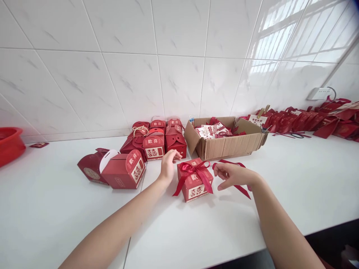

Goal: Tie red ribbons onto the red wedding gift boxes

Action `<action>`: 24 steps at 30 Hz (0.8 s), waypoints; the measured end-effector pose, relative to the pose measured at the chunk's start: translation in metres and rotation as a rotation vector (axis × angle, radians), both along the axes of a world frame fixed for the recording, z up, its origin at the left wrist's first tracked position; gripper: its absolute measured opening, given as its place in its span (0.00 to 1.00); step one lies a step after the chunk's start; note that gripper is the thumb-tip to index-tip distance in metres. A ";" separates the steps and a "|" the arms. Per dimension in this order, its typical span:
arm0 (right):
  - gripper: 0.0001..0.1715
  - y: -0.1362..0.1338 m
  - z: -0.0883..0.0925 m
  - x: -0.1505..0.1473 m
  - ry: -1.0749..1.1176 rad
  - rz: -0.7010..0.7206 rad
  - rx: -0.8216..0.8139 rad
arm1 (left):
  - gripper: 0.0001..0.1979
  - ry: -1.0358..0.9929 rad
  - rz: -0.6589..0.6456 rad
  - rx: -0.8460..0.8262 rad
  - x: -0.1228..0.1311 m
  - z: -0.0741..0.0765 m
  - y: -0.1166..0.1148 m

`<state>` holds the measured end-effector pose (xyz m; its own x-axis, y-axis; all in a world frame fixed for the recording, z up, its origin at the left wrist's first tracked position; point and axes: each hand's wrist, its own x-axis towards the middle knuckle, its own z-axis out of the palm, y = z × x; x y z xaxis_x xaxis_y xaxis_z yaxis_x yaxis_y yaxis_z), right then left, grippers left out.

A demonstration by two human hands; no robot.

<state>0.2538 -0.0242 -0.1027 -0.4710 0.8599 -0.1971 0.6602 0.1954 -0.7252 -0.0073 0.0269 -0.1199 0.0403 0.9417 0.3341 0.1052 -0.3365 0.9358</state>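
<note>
A red gift box (194, 178) with white and red Chinese lettering stands on the white counter between my hands. A dark red ribbon (193, 169) is tied in a bow on its top, and the tails hang over the sides. To the left of the box is my left hand (169, 163), fingers apart and holding nothing. On the other side, my right hand (228, 175) hovers just off the box with loosely curled, parted fingers. Behind and beneath that hand lies a loose ribbon (243, 191), partly hidden by it.
Several closed red gift boxes (153, 144) stand grouped against the tiled wall. Two more, one a lettered red box (121, 172), sit at left. A cardboard carton (227, 145) holds red and white pieces. Red packets (297, 119) line the back right; a red basin (10, 145) is far left.
</note>
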 end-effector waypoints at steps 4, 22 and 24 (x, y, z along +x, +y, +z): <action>0.55 -0.001 -0.008 -0.014 0.093 0.000 0.137 | 0.12 -0.065 -0.009 -0.039 -0.001 -0.024 0.004; 0.49 0.002 -0.002 0.054 1.019 -0.563 0.848 | 0.17 -0.171 -0.084 -0.181 0.003 -0.049 0.015; 0.50 -0.004 -0.003 0.088 1.050 -0.749 1.136 | 0.18 -0.167 -0.086 -0.178 0.002 -0.049 0.016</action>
